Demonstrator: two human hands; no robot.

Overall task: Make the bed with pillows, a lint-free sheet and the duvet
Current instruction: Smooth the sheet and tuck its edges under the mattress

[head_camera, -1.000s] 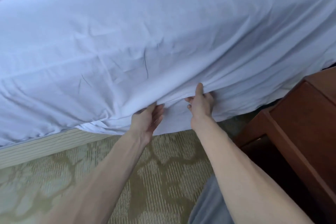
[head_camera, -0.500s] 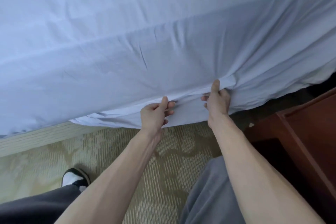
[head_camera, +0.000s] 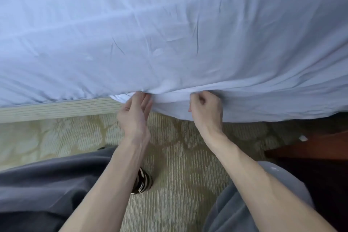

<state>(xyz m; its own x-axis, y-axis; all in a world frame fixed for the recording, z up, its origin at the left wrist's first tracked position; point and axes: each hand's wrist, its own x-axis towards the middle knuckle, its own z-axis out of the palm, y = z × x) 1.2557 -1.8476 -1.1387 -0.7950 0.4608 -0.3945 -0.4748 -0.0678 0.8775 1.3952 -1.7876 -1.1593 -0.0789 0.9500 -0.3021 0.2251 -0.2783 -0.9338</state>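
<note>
The sheet [head_camera: 169, 43], pale bluish white and creased, lies over the bed [head_camera: 282, 15] and fills the view from 9 o'clock through 12 to 3. Its loose lower edge hangs off the bed's side just above the middle of the view, dropping lowest toward 3 o'clock, where it drapes close to the floor.

The right hand [head_camera: 206, 107] is at that edge, a little toward 3 o'clock from centre. Its fingers [head_camera: 202, 100] are curled into a fist around a gathered fold of the sheet. The left hand [head_camera: 134, 113] is just beside it toward 9 o'clock, apart from it. Its fingers [head_camera: 146, 100] lie fairly straight, the tips pushed up against the underside of the sheet's edge, with the thumb bent off to the side and gripping nothing.

At 9 o'clock, below the tucked stretch of sheet, a band of the bed base [head_camera: 56, 111] shows in pale striped fabric. Below it a patterned beige carpet [head_camera: 178, 165] runs down to 6 o'clock. A black-and-white shoe [head_camera: 143, 182] stands on the carpet near 6 o'clock, partly behind the left forearm. Grey trouser legs [head_camera: 47, 184] fill the corners at 8 and 5 o'clock. A dark red-brown wooden cabinet [head_camera: 310, 147] sits at 4 o'clock, with a small white scrap [head_camera: 303, 138] by its near edge.
</note>
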